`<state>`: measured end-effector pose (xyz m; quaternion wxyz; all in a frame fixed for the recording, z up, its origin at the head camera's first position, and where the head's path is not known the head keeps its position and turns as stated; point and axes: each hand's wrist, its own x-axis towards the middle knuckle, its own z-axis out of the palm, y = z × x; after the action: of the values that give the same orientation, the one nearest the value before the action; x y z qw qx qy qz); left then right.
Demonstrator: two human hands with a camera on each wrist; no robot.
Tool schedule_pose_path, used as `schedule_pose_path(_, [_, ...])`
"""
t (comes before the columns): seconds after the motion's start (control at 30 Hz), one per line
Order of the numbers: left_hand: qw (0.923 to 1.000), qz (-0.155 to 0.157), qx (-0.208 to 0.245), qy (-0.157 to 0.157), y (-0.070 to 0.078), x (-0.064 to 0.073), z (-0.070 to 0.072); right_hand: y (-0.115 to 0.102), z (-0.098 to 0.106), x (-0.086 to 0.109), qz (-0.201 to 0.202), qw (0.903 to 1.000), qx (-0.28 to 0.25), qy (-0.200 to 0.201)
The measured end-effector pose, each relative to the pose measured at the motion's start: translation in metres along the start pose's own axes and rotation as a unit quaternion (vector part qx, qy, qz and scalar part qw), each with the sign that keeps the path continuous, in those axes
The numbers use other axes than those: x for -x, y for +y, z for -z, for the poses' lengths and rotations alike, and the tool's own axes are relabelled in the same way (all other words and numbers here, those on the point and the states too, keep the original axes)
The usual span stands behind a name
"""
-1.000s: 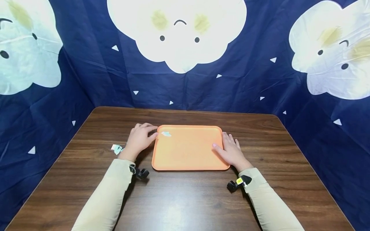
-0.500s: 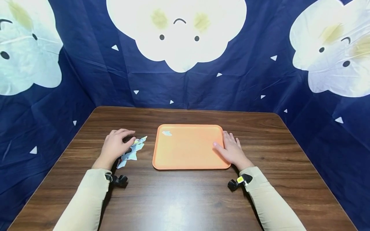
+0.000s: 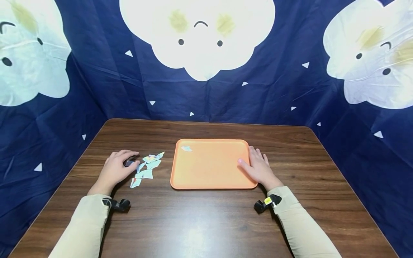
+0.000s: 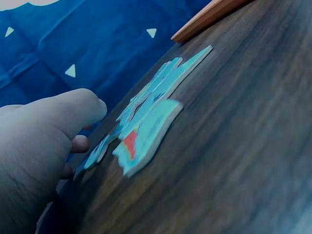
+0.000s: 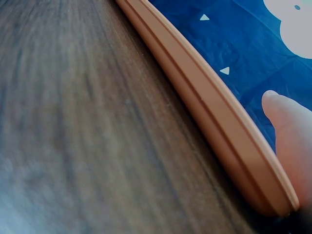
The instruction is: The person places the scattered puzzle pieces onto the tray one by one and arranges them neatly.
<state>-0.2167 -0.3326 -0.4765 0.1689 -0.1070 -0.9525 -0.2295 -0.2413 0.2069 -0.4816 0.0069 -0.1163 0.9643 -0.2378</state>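
Note:
Several flat, irregular puzzle pieces point(image 3: 144, 174), pale blue with patches of colour, lie in a loose cluster on the table left of the orange tray point(image 3: 211, 165). My left hand point(image 3: 116, 169) is over the left side of the cluster, thumb apart from the bent fingers. The left wrist view shows its thumb point(image 4: 90, 108) raised beside the pieces, one of them with a red patch point(image 4: 130, 142). One small pale piece point(image 3: 186, 148) lies in the tray's far left corner. My right hand point(image 3: 259, 168) rests along the tray's right edge, its thumb point(image 5: 287, 117) over the rim.
The brown wooden table point(image 3: 206, 222) has a rounded far edge. Behind and beside it hangs a dark blue cloth point(image 3: 206, 96) with white clouds and small triangles. Black cameras sit on both wrists.
My left hand has moved from the tray's left edge back to the left, uncovering the cluster of puzzle pieces. My right hand and the tray have stayed almost in place.

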Motion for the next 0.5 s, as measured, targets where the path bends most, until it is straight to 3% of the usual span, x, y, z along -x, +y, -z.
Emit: schedule_pose_path(0.5, [0.9979,-0.06,0.021,-0.016,-0.019,0.012,0.005,0.0,-0.001,-0.001,-0.006,1.0,0.001,0.001])
